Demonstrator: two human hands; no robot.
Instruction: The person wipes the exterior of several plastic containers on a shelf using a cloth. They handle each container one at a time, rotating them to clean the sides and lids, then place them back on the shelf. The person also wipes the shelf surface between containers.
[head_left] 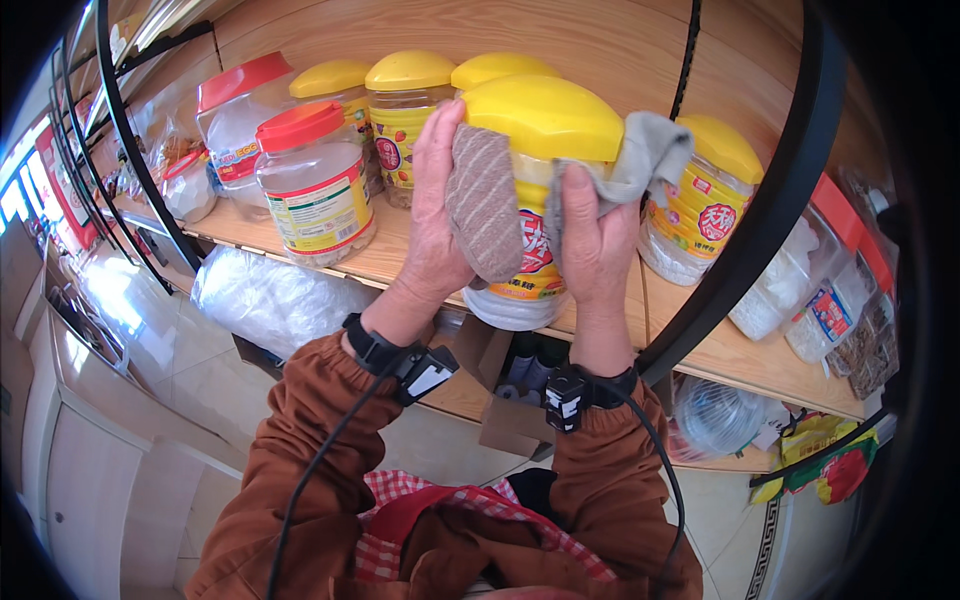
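Note:
A clear plastic jar (pixel 515 310) with a wide yellow lid (pixel 545 115) and a yellow label is held between my two hands, at the front edge of the wooden shelf. On its left side my left hand (pixel 440 215) presses a brown cloth (pixel 485 200) with pale stripes against it; the fingertips show near the lid. My right hand (pixel 600 245) grips a grey cloth (pixel 645 160) on the jar's other side, thumb up along the cloth. Most of the right fingers are hidden. Whether the jar's base touches the shelf, I cannot tell.
Red-lidded jars (pixel 315 190) and more yellow-lidded jars stand on the shelf (pixel 400 245) to the left. Another yellow-lidded jar (pixel 700 205) is at right, beside a curved black upright (pixel 745 250). Below are plastic-wrapped goods (pixel 270 300) and an open cardboard box (pixel 480 350).

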